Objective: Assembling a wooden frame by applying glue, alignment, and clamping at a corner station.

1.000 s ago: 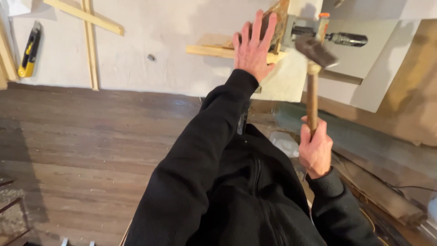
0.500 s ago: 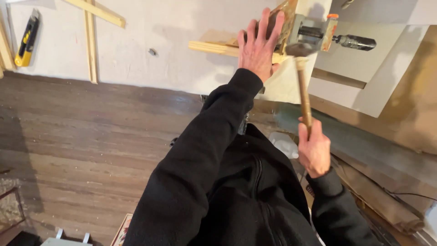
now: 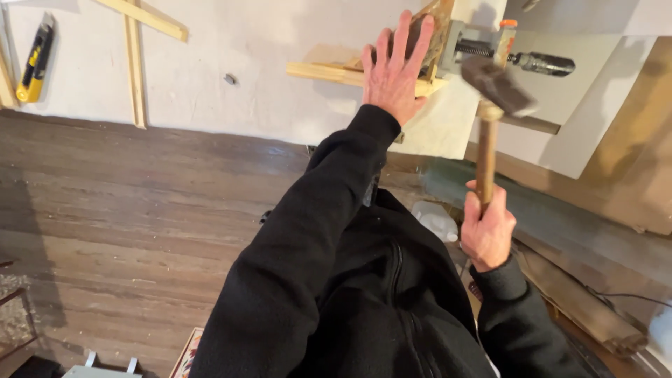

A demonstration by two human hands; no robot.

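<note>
Our right hand [image 3: 488, 234] has fingers wrapped around the hammer [image 3: 488, 126] handle's low end, head-heavy, raised at right. Left hand [image 3: 393, 70], fingers spread, presses the stiff wooden strip [image 3: 329, 71] far ahead beside the clamp [image 3: 518, 59].

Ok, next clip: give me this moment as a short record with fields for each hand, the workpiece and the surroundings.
left hand: flat, fingers spread, pressed on pale wooden strip frame
right hand: grip closed around wooden-handled hammer, dark head raised and blurred
clamp: grey metal clamp with dark handle beside the frame
surface: white board
also there: yellow-and-black utility knife, dark wooden plank floor
</note>
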